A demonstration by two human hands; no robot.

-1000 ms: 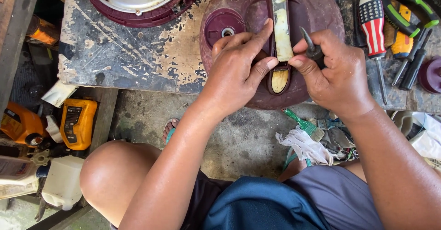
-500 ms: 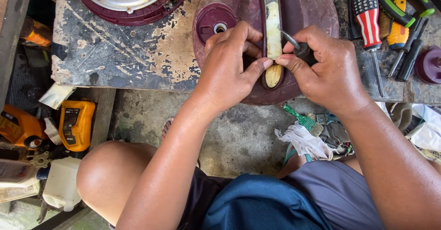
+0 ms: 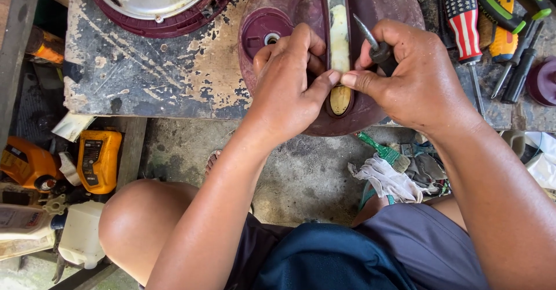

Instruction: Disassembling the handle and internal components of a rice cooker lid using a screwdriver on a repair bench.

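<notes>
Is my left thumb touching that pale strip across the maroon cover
Touching. The head view shows the left hand with its thumb tip pressed against the edge of the pale strip on the maroon cover, no gap showing.

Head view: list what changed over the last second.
The left hand slid its thumb down to meet the right hand over the cream strip on the maroon cover, covering more of its lower end. The right hand keeps the small dark tool. Screwdrivers stayed put.
</notes>
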